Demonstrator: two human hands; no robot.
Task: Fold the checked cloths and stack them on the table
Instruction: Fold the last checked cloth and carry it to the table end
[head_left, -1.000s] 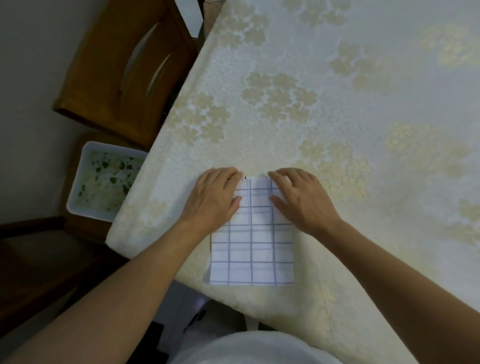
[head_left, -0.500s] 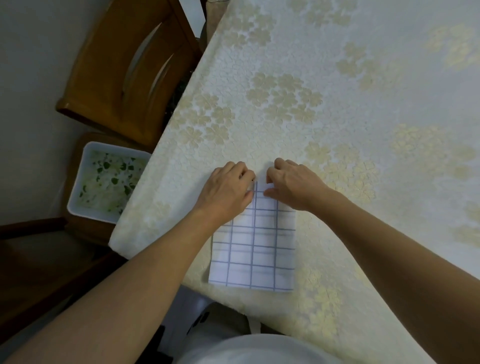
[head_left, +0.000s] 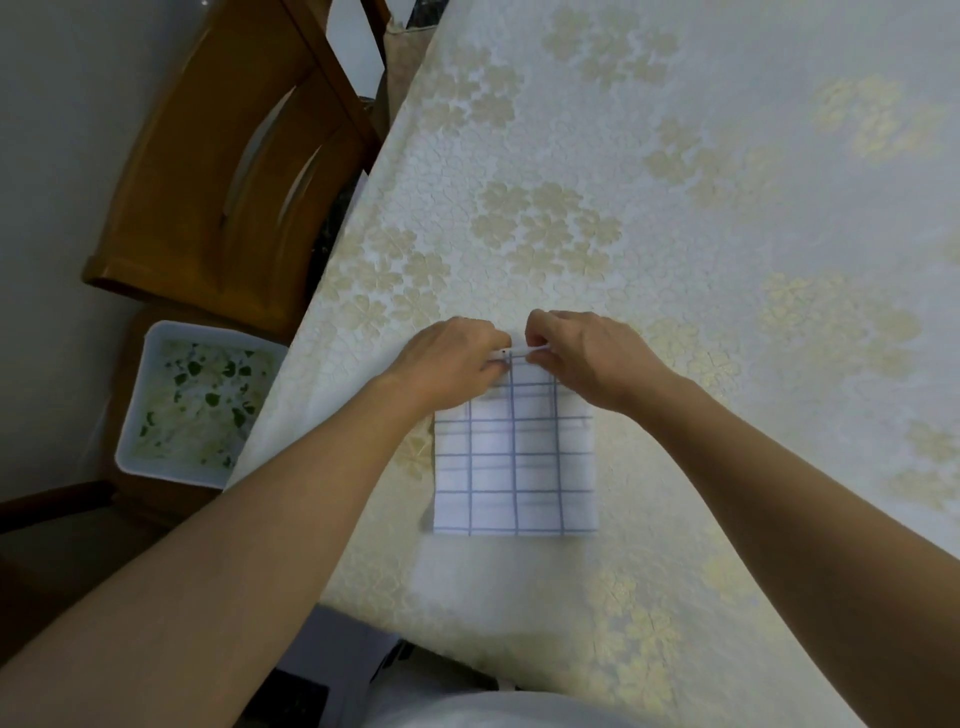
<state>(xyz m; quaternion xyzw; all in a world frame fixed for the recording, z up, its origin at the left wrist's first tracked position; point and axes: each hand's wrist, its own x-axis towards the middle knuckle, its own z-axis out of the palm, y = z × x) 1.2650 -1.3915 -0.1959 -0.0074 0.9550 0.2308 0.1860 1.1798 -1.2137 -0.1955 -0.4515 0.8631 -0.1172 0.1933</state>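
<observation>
Pinching the far edge of the checked cloth (head_left: 514, 467) at 12 o'clock, left hand (head_left: 452, 364) and right hand (head_left: 587, 358) side by side, fingers curled (equally near, neither leading). Lying on the tabletop (head_left: 675, 208) toward its 6 o'clock rim, long axis 12 to 6; likely to fold straight back toward 6.

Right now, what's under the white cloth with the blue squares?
The cream flowered tablecloth shows all round the white blue-checked cloth, so it lies on that. Whatever sits directly beneath it is covered.
</observation>
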